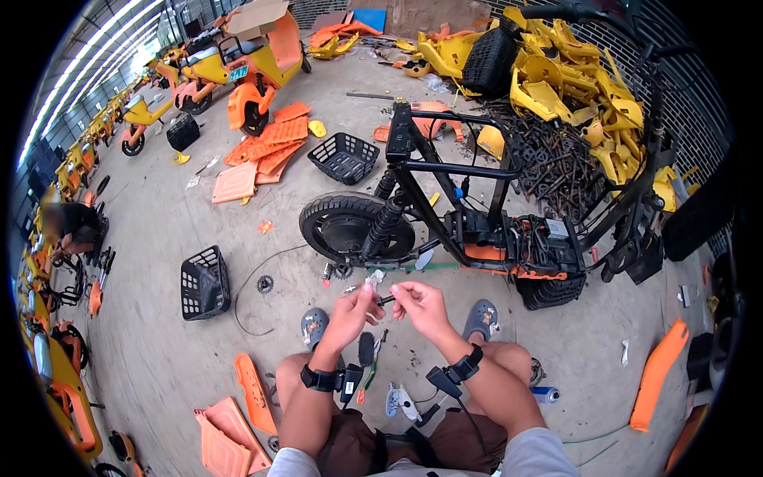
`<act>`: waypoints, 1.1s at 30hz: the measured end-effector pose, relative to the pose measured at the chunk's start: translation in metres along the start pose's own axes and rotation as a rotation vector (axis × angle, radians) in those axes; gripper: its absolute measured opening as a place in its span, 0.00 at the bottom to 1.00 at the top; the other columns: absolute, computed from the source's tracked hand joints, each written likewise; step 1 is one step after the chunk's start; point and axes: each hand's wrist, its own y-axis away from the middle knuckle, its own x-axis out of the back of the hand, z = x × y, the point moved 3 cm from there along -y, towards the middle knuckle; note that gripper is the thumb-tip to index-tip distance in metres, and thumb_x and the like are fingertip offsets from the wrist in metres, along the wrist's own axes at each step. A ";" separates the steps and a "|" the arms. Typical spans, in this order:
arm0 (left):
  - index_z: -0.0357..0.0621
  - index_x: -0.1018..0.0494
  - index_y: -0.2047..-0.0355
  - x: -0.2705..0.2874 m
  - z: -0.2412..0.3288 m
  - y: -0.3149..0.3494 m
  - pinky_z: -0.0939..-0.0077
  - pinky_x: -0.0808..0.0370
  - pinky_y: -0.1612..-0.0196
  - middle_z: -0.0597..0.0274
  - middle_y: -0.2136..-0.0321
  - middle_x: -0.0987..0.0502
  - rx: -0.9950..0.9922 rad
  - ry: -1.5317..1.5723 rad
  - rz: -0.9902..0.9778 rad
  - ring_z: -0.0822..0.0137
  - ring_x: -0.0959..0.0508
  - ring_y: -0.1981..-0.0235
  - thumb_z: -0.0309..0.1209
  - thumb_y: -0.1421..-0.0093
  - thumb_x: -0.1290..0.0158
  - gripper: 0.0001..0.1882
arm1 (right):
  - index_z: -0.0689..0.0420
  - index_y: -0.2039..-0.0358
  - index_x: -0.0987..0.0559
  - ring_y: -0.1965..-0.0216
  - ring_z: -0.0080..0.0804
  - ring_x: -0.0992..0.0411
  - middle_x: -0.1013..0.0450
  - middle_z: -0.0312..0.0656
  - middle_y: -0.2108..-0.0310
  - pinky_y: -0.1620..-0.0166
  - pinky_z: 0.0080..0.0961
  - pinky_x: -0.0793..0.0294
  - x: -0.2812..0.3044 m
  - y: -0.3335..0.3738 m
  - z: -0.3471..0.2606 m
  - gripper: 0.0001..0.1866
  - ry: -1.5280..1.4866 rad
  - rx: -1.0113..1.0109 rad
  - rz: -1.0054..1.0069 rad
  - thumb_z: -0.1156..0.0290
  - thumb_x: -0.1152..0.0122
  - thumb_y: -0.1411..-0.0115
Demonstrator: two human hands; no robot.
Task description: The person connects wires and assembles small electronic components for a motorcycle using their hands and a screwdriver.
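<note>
My left hand [354, 313] and my right hand [424, 308] meet in front of me, both with pinched fingers. Between them is a small dark rod-shaped part [385, 301], gripped from both sides; its exact kind is too small to make out. Just beyond my hands stands a stripped black scooter frame [465, 166], its rear wheel [358, 226] to the left and its electrical parts [548, 242] exposed low in the middle. On the floor below my hands lie a dark oval piece [366, 349] and a pale, flat part [405, 402].
Black baskets [205, 283] [344, 158] and a small sprocket [265, 284] lie left of the scooter. Orange panels [270, 143] are stacked farther back. Yellow covers [548, 87] and dark metal parts [548, 171] form a heap behind. Another person [75, 225] crouches far left. A spray can [545, 394] lies right.
</note>
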 end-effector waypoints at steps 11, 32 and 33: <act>0.34 0.28 0.65 -0.001 -0.002 -0.002 0.81 0.27 0.71 0.61 0.76 0.23 0.003 -0.027 0.026 0.74 0.24 0.75 0.39 0.37 0.49 0.16 | 0.63 0.67 0.23 0.80 0.17 0.31 0.28 0.35 0.80 0.76 0.15 0.31 0.001 0.000 0.000 0.11 -0.010 0.005 0.004 0.67 0.44 0.38; 0.33 0.28 0.65 -0.014 0.006 0.001 0.79 0.26 0.70 0.59 0.76 0.23 -0.095 0.045 -0.025 0.71 0.23 0.75 0.39 0.35 0.52 0.17 | 0.63 0.66 0.23 0.80 0.16 0.32 0.28 0.34 0.80 0.76 0.14 0.32 0.004 0.003 -0.008 0.11 -0.060 0.036 0.005 0.67 0.44 0.38; 0.34 0.30 0.62 -0.007 -0.003 -0.003 0.79 0.26 0.70 0.59 0.74 0.23 -0.033 0.047 -0.076 0.71 0.23 0.73 0.37 0.36 0.51 0.15 | 0.63 0.66 0.23 0.80 0.16 0.32 0.28 0.34 0.80 0.76 0.14 0.32 0.003 0.003 -0.008 0.11 -0.062 0.035 0.002 0.67 0.44 0.38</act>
